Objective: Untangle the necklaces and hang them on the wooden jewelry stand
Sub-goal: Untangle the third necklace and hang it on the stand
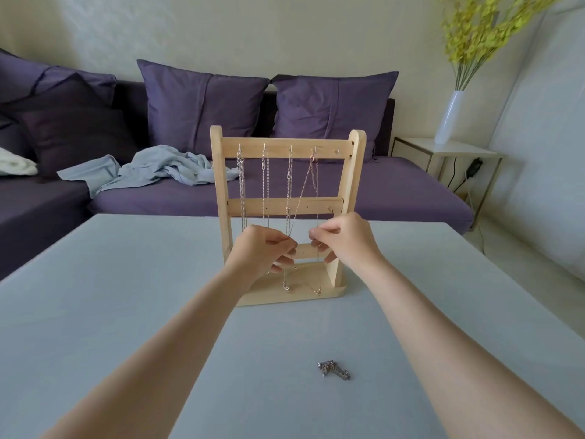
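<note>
Both hands raised before wooden jewelry stand (286, 204) on table (95, 312). Left hand (264, 251) and right hand (343, 240) each pinch thin chain (300, 193) hung from fourth hook. Tangled necklace clump (334, 370) lies nearer on table.

Purple sofa (285, 198), pale wall (253, 33), perhaps daylight.

wooden stand (221, 185), four chains (265, 185) hung

Two bare forearms (no sleeves)
</note>
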